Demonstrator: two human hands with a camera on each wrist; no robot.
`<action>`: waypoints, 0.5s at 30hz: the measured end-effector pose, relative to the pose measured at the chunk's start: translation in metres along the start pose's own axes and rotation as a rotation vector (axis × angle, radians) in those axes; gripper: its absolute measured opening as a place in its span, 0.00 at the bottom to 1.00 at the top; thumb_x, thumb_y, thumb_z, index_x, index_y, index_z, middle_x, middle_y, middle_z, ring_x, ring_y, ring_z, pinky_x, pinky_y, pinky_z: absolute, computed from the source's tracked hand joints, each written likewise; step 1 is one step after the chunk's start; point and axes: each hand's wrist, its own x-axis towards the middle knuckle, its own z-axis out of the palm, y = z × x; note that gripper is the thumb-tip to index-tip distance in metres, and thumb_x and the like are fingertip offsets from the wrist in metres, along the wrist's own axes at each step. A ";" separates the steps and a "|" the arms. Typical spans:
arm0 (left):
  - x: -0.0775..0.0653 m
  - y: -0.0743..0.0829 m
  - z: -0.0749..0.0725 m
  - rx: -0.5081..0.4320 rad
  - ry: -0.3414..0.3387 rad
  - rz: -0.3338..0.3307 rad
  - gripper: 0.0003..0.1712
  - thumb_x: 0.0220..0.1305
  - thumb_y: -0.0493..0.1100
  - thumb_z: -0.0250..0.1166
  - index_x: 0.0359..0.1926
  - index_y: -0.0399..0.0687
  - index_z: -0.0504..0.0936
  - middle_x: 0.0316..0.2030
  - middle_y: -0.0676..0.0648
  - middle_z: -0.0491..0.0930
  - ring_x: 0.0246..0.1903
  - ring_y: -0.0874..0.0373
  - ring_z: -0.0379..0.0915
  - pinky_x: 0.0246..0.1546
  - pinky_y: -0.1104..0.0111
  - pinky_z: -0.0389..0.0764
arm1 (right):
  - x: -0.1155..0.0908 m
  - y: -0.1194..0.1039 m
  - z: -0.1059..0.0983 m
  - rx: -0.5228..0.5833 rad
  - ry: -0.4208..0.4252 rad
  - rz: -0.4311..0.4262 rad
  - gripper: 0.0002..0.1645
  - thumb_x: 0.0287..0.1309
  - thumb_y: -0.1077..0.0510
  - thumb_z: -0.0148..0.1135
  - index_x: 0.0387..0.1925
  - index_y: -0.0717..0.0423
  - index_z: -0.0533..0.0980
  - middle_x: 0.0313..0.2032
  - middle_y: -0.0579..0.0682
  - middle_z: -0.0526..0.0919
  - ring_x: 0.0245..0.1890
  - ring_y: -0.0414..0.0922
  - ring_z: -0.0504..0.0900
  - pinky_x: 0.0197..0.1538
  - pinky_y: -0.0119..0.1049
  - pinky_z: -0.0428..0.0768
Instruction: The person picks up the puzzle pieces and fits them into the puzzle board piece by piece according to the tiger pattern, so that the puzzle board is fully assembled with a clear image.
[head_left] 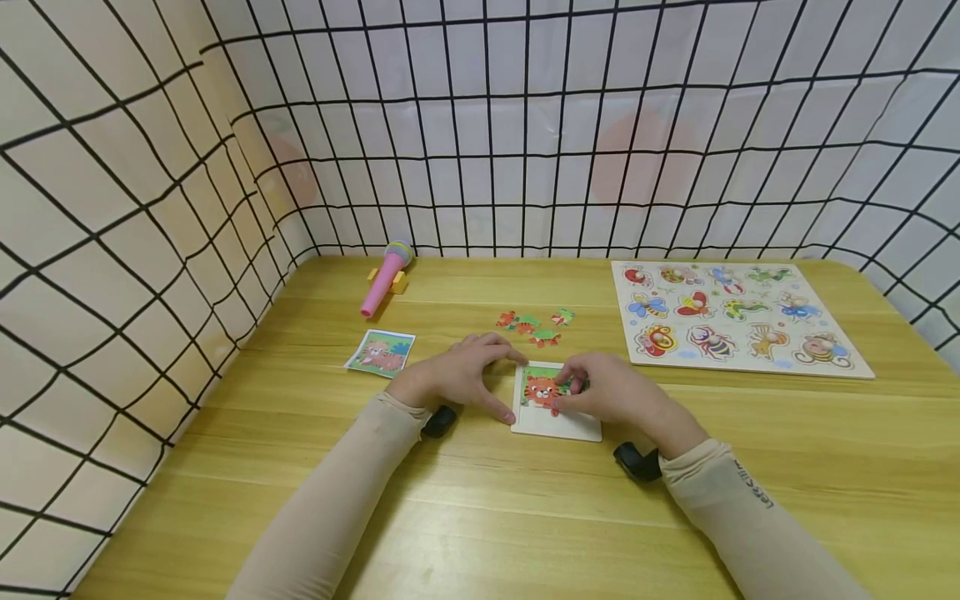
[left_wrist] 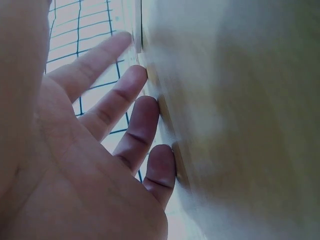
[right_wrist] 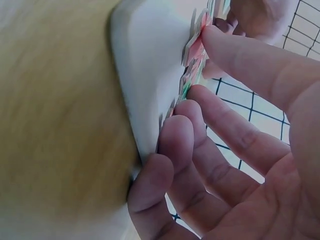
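A small white-framed puzzle board point(head_left: 558, 427) lies on the table in the head view, with an orange tiger picture point(head_left: 542, 390) made of jigsaw pieces in its upper part. At the board's left side, my left hand point(head_left: 468, 375) is spread, its thumb and index fingertips touching the edge near the corners. My right hand point(head_left: 611, 392) reaches over the right side, thumb and index finger pinching a jigsaw piece point(right_wrist: 194, 47) at the tiger's edge; the fingers partly hide it. In the right wrist view, the other fingertips rest along the board's edge.
Several loose jigsaw pieces point(head_left: 546, 337) lie beyond the board. A tiger picture card point(head_left: 381, 352) is left of my left hand, with a pink toy microphone point(head_left: 386, 279) on a yellow stand behind it. A large insect puzzle board point(head_left: 720, 317) lies at the back right. Black netting point(head_left: 491, 158) surrounds the table.
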 end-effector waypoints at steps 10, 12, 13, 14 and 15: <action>0.000 0.002 0.001 0.032 0.021 0.022 0.30 0.62 0.66 0.68 0.64 0.71 0.77 0.62 0.55 0.66 0.58 0.53 0.59 0.61 0.53 0.59 | 0.001 0.002 0.002 -0.021 0.004 -0.019 0.15 0.56 0.52 0.75 0.41 0.55 0.82 0.27 0.46 0.77 0.27 0.43 0.72 0.34 0.39 0.71; 0.001 0.003 0.001 0.046 0.030 0.036 0.26 0.66 0.64 0.66 0.63 0.70 0.79 0.60 0.54 0.67 0.55 0.53 0.60 0.58 0.53 0.60 | 0.002 0.002 0.002 -0.024 0.008 -0.021 0.15 0.56 0.53 0.75 0.41 0.55 0.82 0.27 0.46 0.77 0.27 0.43 0.72 0.34 0.39 0.71; 0.002 0.003 0.002 0.053 0.034 0.044 0.25 0.67 0.62 0.65 0.63 0.69 0.80 0.59 0.54 0.68 0.54 0.53 0.60 0.57 0.53 0.61 | 0.002 0.002 0.002 -0.026 0.009 -0.020 0.15 0.56 0.54 0.75 0.41 0.55 0.81 0.27 0.46 0.77 0.27 0.43 0.72 0.34 0.39 0.71; 0.002 0.003 0.002 0.057 0.037 0.048 0.23 0.68 0.61 0.65 0.62 0.68 0.80 0.58 0.53 0.68 0.52 0.53 0.60 0.56 0.52 0.61 | 0.001 0.002 0.002 -0.027 0.009 -0.020 0.15 0.56 0.54 0.75 0.41 0.56 0.81 0.27 0.46 0.77 0.27 0.43 0.72 0.34 0.39 0.71; 0.002 0.004 0.002 0.058 0.037 0.050 0.23 0.69 0.60 0.64 0.62 0.67 0.81 0.58 0.53 0.68 0.52 0.52 0.60 0.55 0.52 0.61 | 0.001 0.002 0.002 -0.030 0.008 -0.019 0.15 0.56 0.54 0.75 0.41 0.56 0.81 0.27 0.46 0.77 0.27 0.43 0.72 0.34 0.39 0.71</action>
